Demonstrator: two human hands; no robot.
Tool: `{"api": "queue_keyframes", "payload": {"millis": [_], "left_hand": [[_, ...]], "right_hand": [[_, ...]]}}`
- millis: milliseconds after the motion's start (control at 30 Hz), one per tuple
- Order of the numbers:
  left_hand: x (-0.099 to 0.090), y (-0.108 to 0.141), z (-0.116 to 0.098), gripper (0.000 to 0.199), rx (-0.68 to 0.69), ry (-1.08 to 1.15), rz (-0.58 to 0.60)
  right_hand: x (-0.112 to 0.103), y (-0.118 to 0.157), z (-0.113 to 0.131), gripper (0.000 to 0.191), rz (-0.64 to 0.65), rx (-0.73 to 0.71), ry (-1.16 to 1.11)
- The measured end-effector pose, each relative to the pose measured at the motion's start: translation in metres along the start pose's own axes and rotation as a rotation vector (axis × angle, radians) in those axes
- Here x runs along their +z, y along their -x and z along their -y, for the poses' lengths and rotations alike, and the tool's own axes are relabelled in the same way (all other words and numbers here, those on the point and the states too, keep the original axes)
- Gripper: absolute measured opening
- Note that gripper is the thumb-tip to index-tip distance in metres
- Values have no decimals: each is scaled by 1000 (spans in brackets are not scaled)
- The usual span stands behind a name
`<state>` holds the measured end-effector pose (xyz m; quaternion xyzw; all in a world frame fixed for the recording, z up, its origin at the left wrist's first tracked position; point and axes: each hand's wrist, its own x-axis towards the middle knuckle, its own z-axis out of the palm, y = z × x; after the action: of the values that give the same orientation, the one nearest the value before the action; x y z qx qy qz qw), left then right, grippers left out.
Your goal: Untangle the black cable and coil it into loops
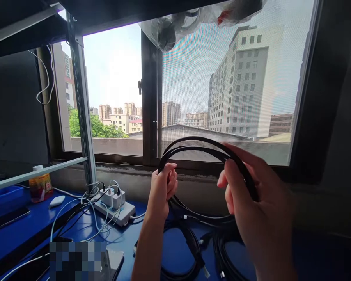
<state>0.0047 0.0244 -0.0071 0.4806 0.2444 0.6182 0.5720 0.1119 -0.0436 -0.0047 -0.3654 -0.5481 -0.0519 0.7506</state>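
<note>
A looped black cable (193, 138) is held up in front of the window, its strands arching from one hand to the other. My left hand (165, 185) is closed around the left side of the loop. On the right side, the strands run between the thumb and fingers of my right hand (260, 207), which is closed on them. The lower part of the loop hangs between the hands, partly hidden by the right one. Beneath lie a coiled black cable (196, 249) and another coil (219, 249), both with light-coloured connector ends.
On the blue table (111, 234) at left stand a white power strip (119, 212) with plugged chargers and tangled cords, and a bottle (40, 185). A metal shelf post (83, 117) rises there. Plastic bags (169, 31) hang overhead before the window.
</note>
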Motion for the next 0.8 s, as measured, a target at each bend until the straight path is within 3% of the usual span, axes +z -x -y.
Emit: {"api": "queue_keyframes", "payload": {"millis": [200, 400, 800], "left_hand": [[-4, -11, 7, 37, 20, -5, -21], [-4, -15, 7, 44, -28, -34, -16], [5, -10, 9, 41, -71, -19, 2]], "right_hand": [[8, 1, -5, 18, 21, 97, -55], [11, 2, -6, 18, 105, 95, -43], [-1, -2, -4, 25, 22, 65, -9]]}}
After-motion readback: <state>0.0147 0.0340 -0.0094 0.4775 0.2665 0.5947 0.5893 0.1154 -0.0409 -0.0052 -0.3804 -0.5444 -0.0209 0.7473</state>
